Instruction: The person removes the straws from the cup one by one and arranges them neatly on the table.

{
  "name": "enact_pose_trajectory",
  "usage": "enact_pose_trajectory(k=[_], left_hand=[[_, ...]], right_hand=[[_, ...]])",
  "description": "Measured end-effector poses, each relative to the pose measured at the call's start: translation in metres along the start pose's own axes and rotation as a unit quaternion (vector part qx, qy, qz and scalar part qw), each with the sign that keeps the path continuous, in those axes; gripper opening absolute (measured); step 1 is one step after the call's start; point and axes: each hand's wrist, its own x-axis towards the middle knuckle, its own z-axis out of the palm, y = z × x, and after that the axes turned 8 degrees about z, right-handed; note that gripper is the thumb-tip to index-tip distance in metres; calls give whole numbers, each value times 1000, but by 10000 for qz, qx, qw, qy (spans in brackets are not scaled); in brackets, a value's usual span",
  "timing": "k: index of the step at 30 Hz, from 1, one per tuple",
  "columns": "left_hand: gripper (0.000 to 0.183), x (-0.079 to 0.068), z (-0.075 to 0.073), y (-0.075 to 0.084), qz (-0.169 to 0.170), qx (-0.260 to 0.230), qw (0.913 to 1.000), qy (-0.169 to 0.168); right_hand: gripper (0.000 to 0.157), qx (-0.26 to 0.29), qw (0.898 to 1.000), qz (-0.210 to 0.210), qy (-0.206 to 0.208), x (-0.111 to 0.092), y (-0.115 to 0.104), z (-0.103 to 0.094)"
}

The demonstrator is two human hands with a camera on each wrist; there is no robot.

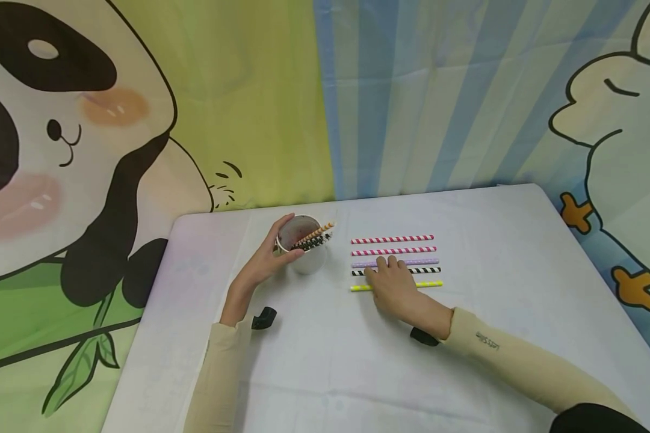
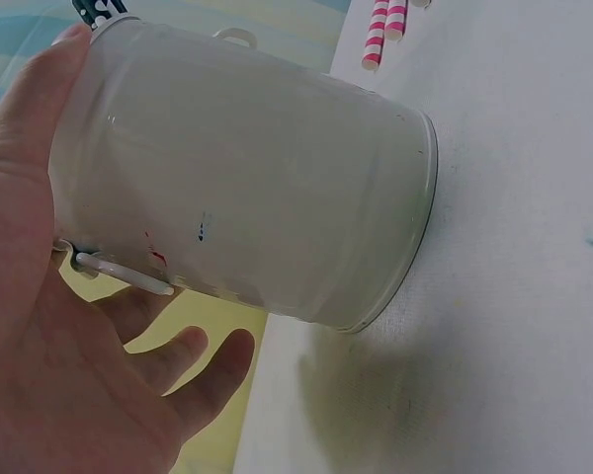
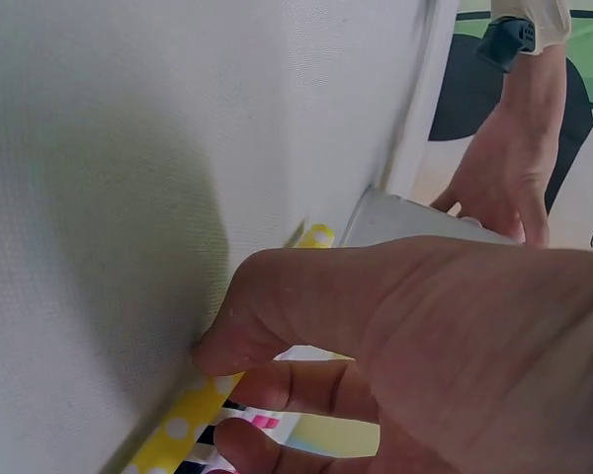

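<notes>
My left hand [image 1: 271, 255] holds a small white pail [image 2: 247, 178] near its rim, thumb on the near side and fingers round the far left. Several paper straws lean to the right inside it, an orange striped straw [image 1: 325, 227] and black straws with white dots [image 1: 315, 242] among them. Above a row of straws my right hand [image 1: 395, 291] bends down; its thumb and index fingertip pinch a yellow straw with white dots [image 3: 178, 425]. Partly under those fingers lie a black-and-white striped straw [image 1: 428, 270] and a purple straw [image 1: 425, 261].
Beyond the purple straw, a pink striped straw [image 1: 395, 251] and a red striped straw [image 1: 395, 239] lie parallel on the white table [image 1: 325, 361]. Behind the table's back edge hangs a printed cloth [image 1: 271, 108] with cartoon animals.
</notes>
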Motion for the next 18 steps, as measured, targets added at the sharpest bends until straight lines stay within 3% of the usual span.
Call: enact_pose_trajectory(k=[18], left_hand=[[83,1,0,-1,34,-36,10000,2]], right_hand=[[25,-121,9998,174,28,5,5,4]])
